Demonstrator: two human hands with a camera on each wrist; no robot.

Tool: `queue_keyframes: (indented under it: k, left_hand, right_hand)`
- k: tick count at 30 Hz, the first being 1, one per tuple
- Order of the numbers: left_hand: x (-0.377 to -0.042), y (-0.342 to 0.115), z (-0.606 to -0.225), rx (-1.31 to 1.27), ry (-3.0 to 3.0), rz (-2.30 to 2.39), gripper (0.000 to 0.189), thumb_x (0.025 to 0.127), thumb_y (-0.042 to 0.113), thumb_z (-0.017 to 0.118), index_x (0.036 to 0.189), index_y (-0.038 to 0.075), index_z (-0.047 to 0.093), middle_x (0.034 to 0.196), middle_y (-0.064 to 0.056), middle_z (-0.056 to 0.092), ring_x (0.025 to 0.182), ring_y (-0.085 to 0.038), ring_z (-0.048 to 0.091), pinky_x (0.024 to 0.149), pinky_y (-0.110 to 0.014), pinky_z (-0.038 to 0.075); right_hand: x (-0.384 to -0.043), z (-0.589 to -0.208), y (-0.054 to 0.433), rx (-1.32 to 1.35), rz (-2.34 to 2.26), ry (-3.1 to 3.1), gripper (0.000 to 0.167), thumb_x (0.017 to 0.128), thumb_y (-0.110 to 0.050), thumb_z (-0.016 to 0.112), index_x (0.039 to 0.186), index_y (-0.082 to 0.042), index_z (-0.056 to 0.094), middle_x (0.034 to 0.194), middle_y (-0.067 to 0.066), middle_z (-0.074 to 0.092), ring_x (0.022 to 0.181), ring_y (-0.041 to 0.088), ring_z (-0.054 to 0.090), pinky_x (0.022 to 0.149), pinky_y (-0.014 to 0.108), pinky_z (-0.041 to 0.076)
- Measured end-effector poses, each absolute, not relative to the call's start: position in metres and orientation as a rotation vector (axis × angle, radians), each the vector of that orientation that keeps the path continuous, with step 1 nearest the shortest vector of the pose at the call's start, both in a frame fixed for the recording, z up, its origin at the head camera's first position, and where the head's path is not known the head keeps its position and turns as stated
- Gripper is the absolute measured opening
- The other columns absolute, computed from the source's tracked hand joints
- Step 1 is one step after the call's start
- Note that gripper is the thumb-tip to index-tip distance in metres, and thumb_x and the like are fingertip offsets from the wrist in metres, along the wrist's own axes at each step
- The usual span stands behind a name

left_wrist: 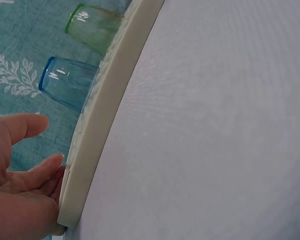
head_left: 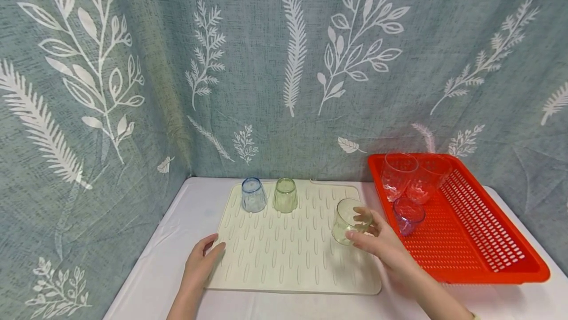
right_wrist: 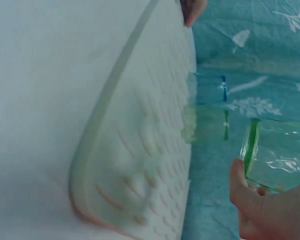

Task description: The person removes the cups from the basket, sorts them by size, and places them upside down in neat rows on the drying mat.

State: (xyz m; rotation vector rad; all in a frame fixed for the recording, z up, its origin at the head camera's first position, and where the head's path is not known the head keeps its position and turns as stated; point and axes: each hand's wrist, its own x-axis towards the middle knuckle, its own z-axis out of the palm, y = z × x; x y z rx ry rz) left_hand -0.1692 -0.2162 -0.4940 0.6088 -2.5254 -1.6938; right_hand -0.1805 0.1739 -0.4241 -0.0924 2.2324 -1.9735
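Soft, even brightness fills the head view, leaving faint shading on the cream rectangular mat with raised ovals (head_left: 275, 261). The left wrist view is dimmer: the smooth white bench (left_wrist: 205, 125) turns grey, faintly rippled and darker at lower right, while small glints mark the blue transparent tumbler (left_wrist: 67, 82). The right wrist view looks hazy, blue-green and soft, with white glare streaking the pale-green transparent glass (right_wrist: 285, 157).

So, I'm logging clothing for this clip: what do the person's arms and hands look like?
The left hand and right hand are bare, with no gloves or rings visible. The left forearm and right forearm look uncovered; a pale yellow-green sliver, probably a sleeve edge, shows beside the right one.
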Motion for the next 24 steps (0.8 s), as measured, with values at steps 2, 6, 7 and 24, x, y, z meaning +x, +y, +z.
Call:
queue_keyframes:
  k: [2, 6, 7, 24]
  left_hand:
    - [-0.169, -0.216, -0.494, 0.61, -2.523, -1.694, 0.06, 0.096, 0.025, 0.058, 0.144, -0.004, 0.038, 0.145, -0.029, 0.037, 0.137, -0.044, 0.029, 0.111, -0.055, 0.025]
    - [-0.17, -0.216, -0.495, 0.607, -2.525, -1.689, 0.06, 0.096, 0.025, 0.059, 0.144, -0.004, 0.038, 0.145, -0.029, 0.037, 0.137, -0.044, 0.029, 0.111, -0.055, 0.024]
    - [-0.17, -0.216, -0.495, 0.608, -2.525, -1.688, 0.06, 0.096, 0.025, 0.059, 0.144, -0.004, 0.038, 0.145, -0.029, 0.037, 0.137, -0.044, 0.029, 0.111, -0.055, 0.024]
    - [-0.166, -0.202, -0.483, 0.377, -2.68, -1.507, 0.061, 0.096, 0.023, 0.059, 0.142, -0.009, 0.036, 0.147, -0.036, 0.025, 0.136, -0.053, 0.021, 0.109, -0.065, 0.019]
  right_hand:
    - [-0.178, -0.424, 0.168, -0.057, -1.979, 2.215, 0.067, 0.082, -0.017, 0.077, 0.14, -0.009, 0.043, 0.136, 0.017, 0.044, 0.112, 0.024, 0.049, 0.086, 0.032, 0.052]
    - [-0.177, -0.432, 0.16, -0.044, -2.014, 2.181, 0.064, 0.082, -0.008, 0.075, 0.138, -0.007, 0.045, 0.128, 0.019, 0.047, 0.108, 0.023, 0.052, 0.083, 0.033, 0.053]
    - [-0.176, -0.435, 0.158, -0.046, -2.013, 2.185, 0.064, 0.081, -0.007, 0.075, 0.138, -0.007, 0.046, 0.127, 0.019, 0.048, 0.108, 0.023, 0.053, 0.082, 0.033, 0.054]
    - [-0.174, -0.462, 0.139, -0.075, -1.833, 2.384, 0.068, 0.072, -0.017, 0.084, 0.132, -0.011, 0.054, 0.121, 0.012, 0.056, 0.115, 0.029, 0.053, 0.088, 0.036, 0.046]
